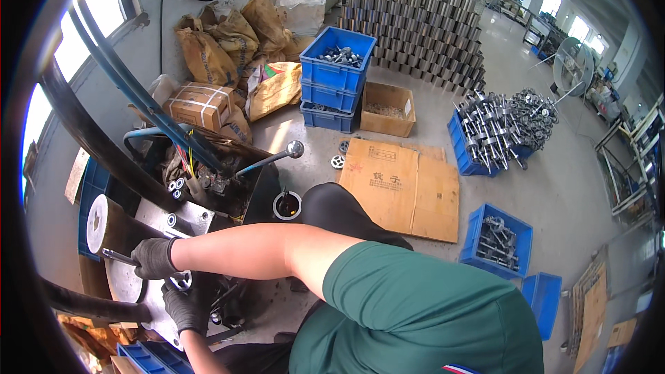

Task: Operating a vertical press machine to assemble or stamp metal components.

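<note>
Both my hands wear dark grey gloves and work at a metal press plate on the left. My right hand is closed around a short dark metal rod, whose end sticks out to the left beside a thick steel cylinder. Just below it, my left hand has its fingers curled at a silver spoked wheel; my right forearm partly covers that wheel. Past the forearm, a bearing rests on the plate, with a few more bearings farther back.
A ball-ended lever rises beside a round cup of dark liquid. Flattened cardboard lies on the floor. Blue crates stand beyond it; another blue crate holds metal shafts. Steel cylinders are stacked at the back.
</note>
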Available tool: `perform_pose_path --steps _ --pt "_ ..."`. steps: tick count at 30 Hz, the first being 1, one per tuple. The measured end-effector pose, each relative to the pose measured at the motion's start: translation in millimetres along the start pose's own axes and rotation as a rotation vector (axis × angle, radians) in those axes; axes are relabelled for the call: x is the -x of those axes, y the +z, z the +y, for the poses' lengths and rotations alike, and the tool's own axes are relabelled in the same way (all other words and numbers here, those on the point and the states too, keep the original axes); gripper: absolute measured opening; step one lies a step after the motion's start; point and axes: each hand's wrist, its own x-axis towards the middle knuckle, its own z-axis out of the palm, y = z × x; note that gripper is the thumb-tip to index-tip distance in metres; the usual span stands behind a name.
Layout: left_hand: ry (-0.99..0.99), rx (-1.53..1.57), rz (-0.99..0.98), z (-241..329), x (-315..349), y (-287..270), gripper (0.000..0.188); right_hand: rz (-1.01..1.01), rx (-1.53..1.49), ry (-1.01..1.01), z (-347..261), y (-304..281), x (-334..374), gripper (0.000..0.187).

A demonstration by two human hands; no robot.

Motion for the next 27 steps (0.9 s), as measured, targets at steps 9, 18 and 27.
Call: perform_pose_path --steps 9,18,27 --pt "-0.544 1.526 -0.129 -1.7 -19.8 26.5 0.042 -0.131 0.166 0.037 -13.6 -9.6 -1.7 0.037" --pt "-0.087 0.788 -0.186 -35.5 -31.9 60.7 0.056 0.271 -0.473 -0.168 -61.4 0.2 -32.8 0.03" --pt "-0.018 0.393 -0.215 -23.9 -27.4 14.8 0.076 0.087 -0.674 -0.301 -33.6 -37.7 112.3 0.018"
